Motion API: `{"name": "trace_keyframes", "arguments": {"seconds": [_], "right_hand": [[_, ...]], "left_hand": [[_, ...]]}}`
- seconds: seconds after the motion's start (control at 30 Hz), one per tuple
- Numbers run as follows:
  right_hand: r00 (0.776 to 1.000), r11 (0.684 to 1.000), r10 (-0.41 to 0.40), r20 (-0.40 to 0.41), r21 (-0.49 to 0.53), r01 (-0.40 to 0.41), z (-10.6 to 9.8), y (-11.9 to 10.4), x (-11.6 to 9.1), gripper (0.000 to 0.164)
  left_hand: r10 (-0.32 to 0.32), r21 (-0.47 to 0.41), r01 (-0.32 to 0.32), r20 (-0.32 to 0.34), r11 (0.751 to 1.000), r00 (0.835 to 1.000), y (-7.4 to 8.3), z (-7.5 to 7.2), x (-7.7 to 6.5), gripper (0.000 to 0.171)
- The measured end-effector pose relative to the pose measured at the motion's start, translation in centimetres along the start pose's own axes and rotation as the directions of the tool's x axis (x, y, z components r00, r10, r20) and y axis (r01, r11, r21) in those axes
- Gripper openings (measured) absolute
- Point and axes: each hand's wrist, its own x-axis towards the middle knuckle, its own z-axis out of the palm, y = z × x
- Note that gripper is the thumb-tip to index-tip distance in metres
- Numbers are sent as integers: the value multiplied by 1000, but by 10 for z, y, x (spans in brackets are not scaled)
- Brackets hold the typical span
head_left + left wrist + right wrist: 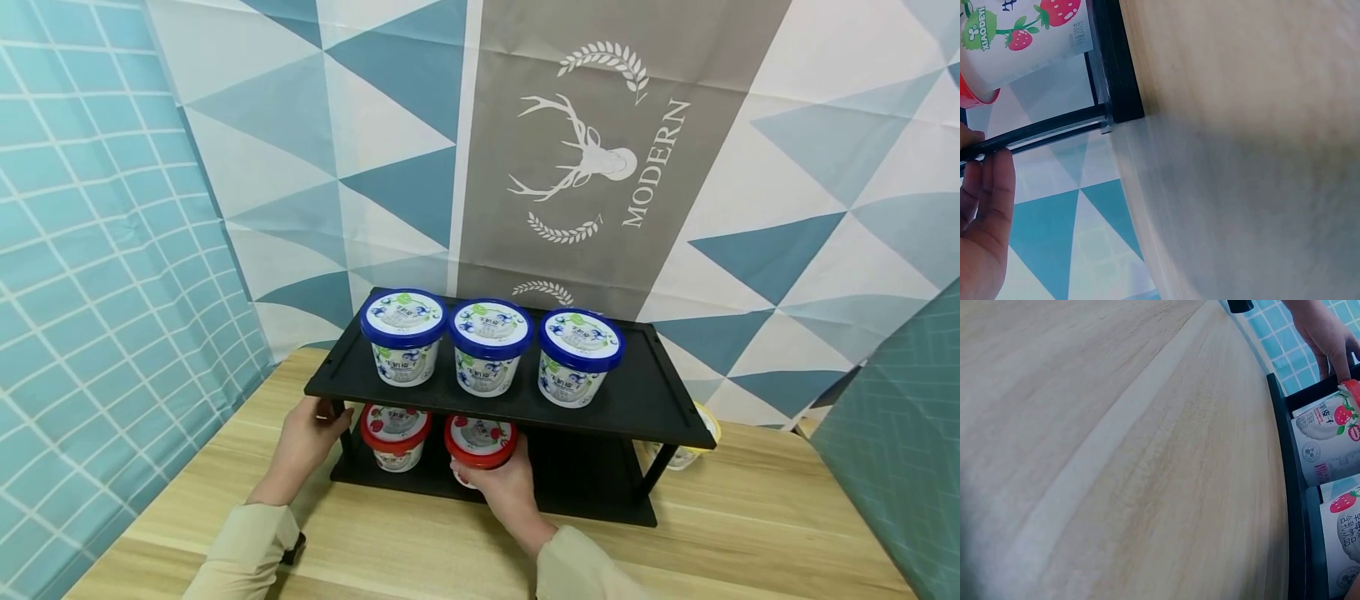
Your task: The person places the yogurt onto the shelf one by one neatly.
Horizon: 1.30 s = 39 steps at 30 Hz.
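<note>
A black two-tier rack stands on the wooden table. My left hand grips its left post near the upper tier, thumb and fingers on opposite sides in the left wrist view. On the lower tier, my right hand holds a red-lidded tub with strawberry pictures from its right side. Another red-lidded tub stands left of it, close to the left post. Three blue-lidded tubs stand in a row on the upper tier. Most of my right hand lies outside the right wrist view.
Behind the rack's right end, a yellow-lidded tub is partly hidden. The table extends in front and to the right. Patterned cloth hangs behind, and blue tiled cloth borders the left side.
</note>
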Motion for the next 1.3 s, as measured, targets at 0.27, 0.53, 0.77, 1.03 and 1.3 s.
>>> {"name": "trace_keyframes", "arguments": {"seconds": [0.27,0.53,0.77,1.03,1.3], "right_hand": [[1000,1000,-3,-3,11,3,7,-2,0,92],[1000,1000,-5,4,22,5,12,0,2,92],[1000,1000,1,-11,27,-1,16,-1,3,91],[1000,999,6,-16,44,-5,19,-2,5,90],[1000,997,-3,-17,72,4,22,-1,7,89]], "left_hand": [[-20,6,20,16,1000,1000,0,0,0,27],[-50,10,50,30,999,998,0,0,0,27],[-51,11,51,28,999,998,1,-1,0,27],[-39,10,39,24,999,999,2,-1,0,25],[-34,10,34,23,999,999,2,-1,-1,26]]}}
